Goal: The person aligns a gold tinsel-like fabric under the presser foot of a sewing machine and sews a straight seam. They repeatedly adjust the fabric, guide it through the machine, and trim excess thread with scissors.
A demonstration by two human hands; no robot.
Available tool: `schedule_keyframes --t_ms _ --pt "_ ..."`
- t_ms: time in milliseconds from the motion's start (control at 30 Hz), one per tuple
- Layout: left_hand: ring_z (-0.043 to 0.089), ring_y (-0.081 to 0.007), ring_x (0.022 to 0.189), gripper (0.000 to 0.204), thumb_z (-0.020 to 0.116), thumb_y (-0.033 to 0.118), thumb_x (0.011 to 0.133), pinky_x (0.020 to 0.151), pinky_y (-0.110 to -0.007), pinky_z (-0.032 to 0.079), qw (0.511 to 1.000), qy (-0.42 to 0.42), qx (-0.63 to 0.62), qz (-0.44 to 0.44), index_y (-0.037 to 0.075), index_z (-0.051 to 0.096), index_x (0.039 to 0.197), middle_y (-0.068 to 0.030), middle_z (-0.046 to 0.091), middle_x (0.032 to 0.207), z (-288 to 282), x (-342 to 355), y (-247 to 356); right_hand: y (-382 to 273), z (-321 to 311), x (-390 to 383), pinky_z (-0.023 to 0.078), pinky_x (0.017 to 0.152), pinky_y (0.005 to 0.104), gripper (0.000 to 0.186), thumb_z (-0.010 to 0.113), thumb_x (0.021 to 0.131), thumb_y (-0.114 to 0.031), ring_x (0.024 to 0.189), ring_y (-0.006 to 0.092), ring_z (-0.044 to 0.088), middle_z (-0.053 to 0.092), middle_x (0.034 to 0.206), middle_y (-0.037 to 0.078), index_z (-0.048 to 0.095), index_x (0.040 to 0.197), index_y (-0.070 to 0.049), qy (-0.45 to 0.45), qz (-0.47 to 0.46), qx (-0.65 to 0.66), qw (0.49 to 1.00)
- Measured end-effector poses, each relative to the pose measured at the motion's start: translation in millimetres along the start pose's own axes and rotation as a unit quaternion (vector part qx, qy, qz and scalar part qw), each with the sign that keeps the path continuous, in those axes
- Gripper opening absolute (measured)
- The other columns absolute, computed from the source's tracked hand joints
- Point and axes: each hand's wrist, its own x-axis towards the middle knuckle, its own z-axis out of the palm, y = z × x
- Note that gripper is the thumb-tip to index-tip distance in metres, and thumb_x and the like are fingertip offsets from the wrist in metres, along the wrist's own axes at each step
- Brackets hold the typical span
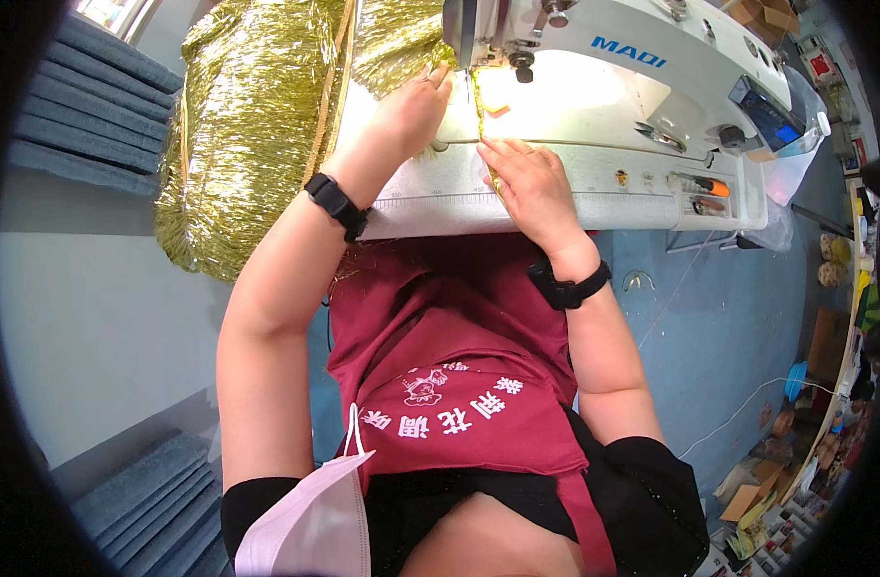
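Fringe bundle (252, 125): left of the sewing machine (685, 82)
Left hand (414, 113): on loose fringe (392, 48)
Right hand (534, 190): on the trim strip (478, 104), nearer
Tools (717, 188): in the bed (589, 165), right end

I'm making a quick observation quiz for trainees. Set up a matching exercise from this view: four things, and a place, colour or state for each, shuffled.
Column one:
1. Left hand
2. Right hand
3. Apron
4. Orange-handled tool

Column two:
A. Dark red
B. Lying at the right end of the sewing machine bed
C. Fingers on a narrow gold strip at the bed's front edge
D. Fingertips at the gold fringe, left of the sewing head

Right pairs: 1-D; 2-C; 3-A; 4-B
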Motion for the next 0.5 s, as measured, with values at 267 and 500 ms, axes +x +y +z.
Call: schedule_keyframes --t_ms 267,500 --pt "0.062 -0.0354 0.128 0.057 0.048 -0.003 0.095 0.105 -0.043 0.053 0.999 -0.017 0.013 -0.028 -0.005 0.043 0.152 -0.0202 0.044 0.160 -11.3 -22.6 -3.8 -25.1 -5.0 9.9 0.044 0.101 0.0393 0.039 0.068 0.091 -0.012 0.123 0.0207 0.064 0.070 0.133 0.004 0.070 0.130 -0.015 0.003 -0.016 0.117 0.993" --pt "0.068 -0.0367 0.116 0.057 0.058 -0.004 0.087 0.094 -0.045 0.058 0.999 -0.001 0.025 -0.026 -0.003 0.050 0.144 -0.0184 0.055 0.149 -20.5 -103.1 -4.8 -70.5 -14.6 -17.0 0.049 0.097 0.0397 0.040 0.069 0.092 -0.016 0.116 0.0236 0.066 0.067 0.138 0.007 0.068 0.131 -0.012 -0.061 -0.104 0.195 0.973"
